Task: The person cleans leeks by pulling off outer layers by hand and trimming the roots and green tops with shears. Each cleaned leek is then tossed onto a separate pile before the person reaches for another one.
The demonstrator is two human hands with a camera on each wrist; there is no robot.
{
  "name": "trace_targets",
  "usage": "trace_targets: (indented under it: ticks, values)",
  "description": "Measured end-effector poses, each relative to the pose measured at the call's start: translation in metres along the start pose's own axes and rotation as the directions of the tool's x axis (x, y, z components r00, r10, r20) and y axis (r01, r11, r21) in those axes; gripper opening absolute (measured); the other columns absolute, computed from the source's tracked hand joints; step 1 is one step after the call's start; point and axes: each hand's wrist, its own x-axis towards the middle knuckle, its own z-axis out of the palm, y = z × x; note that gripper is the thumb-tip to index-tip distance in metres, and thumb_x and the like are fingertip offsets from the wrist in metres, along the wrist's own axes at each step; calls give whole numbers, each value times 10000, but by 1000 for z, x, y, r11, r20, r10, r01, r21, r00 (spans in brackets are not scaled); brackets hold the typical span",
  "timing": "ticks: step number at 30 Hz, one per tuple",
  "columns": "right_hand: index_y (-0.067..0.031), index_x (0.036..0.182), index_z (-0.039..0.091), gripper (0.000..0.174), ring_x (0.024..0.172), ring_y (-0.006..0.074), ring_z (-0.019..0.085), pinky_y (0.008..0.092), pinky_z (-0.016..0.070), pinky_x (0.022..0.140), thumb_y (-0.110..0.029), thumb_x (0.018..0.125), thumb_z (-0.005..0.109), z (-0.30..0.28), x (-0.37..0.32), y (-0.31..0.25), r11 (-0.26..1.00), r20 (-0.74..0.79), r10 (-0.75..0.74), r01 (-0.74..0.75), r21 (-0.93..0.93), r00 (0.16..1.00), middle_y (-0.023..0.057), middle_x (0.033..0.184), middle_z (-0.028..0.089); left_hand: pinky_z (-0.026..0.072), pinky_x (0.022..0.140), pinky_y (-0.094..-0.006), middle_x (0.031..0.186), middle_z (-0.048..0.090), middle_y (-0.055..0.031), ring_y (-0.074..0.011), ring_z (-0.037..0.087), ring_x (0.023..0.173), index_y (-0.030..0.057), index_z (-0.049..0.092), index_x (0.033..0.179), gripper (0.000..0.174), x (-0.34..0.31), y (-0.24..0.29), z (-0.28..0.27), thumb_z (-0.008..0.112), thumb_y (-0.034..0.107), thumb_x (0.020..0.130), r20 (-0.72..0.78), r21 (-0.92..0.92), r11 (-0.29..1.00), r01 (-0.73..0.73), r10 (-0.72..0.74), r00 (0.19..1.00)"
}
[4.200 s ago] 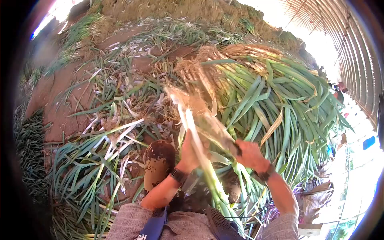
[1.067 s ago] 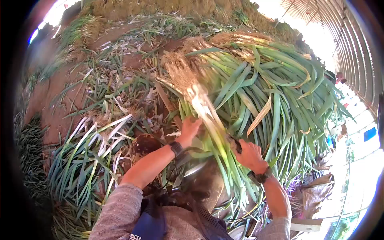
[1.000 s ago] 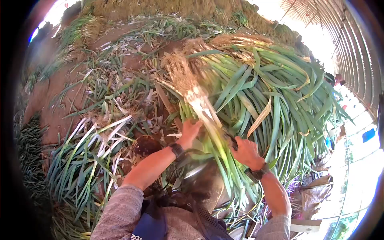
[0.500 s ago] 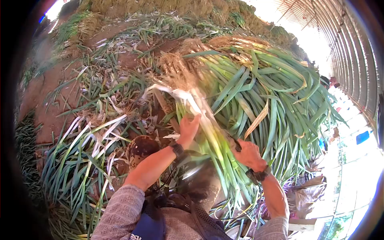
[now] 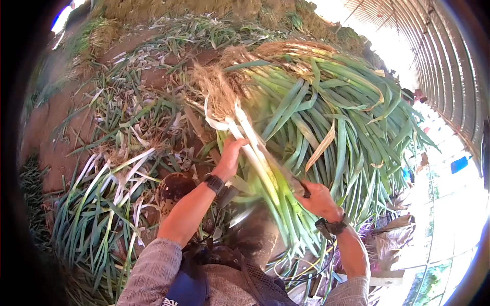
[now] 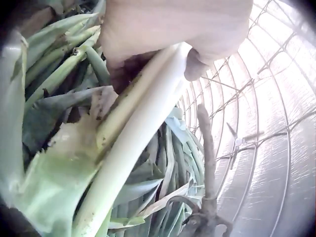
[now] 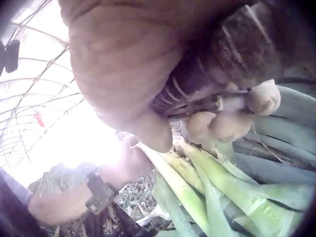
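My left hand grips the white stalks of a few long green onions, whose brown roots point up and away. In the left wrist view the left hand wraps round a pale stalk. On the right, my right hand holds a dark tool handle beside the leaves. The right wrist view shows the right hand's fingers curled round a dark ridged handle, close against green stalks. The tool's far end is blurred.
A large pile of green onions lies to the right. A smaller bunch lies at the left, with leaf scraps over the brown ground. Curved ribs of a tunnel roof stand at the far right.
The left hand has shifted slightly left and up, and a peeled pale strip now hangs near the roots. The right hand stays close to the leaves with the tool. The whole view has shifted slightly.
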Motion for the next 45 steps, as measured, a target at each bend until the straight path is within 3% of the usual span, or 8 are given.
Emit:
trace_targets:
  ticks: [4,15,18,26,31,36,39,45]
  values:
    - [-43,1017,633,334,755,404,643,476,508,686,-348,882,660,12,19,-11,976,-201,-193,168,-135,960,221,770,648,489,880,-372,1083,647,-98,-196,600,1062,4,588,1146,283,-10,15,5,602,85,876,148,-98,989,114,-99,984]
    - [-57,966,656,361,759,447,644,526,508,712,-409,902,604,-2,38,-44,987,30,-117,119,-109,993,223,782,671,506,943,-389,1133,633,-56,-174,621,1040,42,540,1236,381,-7,-4,-4,683,91,887,220,-128,986,110,-80,972]
    - [-64,886,650,353,725,442,639,521,502,673,-414,905,610,-4,7,-12,991,-148,-21,2,-131,989,218,739,656,517,923,-382,1120,633,-54,-172,619,1038,37,548,1229,387,-12,-3,-2,705,114,884,128,-33,985,170,-165,978]
    - [-74,940,677,323,695,440,633,499,500,636,-383,847,669,31,-96,38,962,88,273,-271,-32,958,226,733,652,529,882,-377,1074,625,-21,-169,612,997,93,581,1186,373,-7,-12,13,743,256,893,-15,-73,971,229,-230,973]
    - [-4,930,651,225,604,114,495,335,447,582,-180,834,755,9,-119,24,905,170,228,-273,326,959,68,645,561,566,759,-354,908,626,-41,-170,640,814,119,584,1069,264,1,26,37,691,320,935,235,-191,970,150,-103,966]
    - [-43,918,661,266,616,335,630,418,476,576,-287,832,720,-13,-111,4,952,129,180,-205,228,975,174,693,622,578,745,-417,891,628,-57,-202,639,820,88,556,1038,463,56,102,27,599,539,941,719,-361,877,317,45,694]
    - [-40,870,638,212,678,425,613,456,472,590,-219,789,717,6,-92,-3,988,-37,132,-129,87,991,208,696,606,550,822,-432,980,642,-89,-235,635,899,78,545,1217,581,59,91,14,569,587,938,104,-243,966,86,-63,993]
    - [-31,906,614,273,640,441,610,502,481,587,-284,839,694,31,-60,-10,998,-63,-47,45,-39,997,209,672,616,419,1055,-405,1344,541,-116,-245,530,1218,47,428,1418,787,66,70,-12,555,643,921,126,-45,991,127,-121,985]
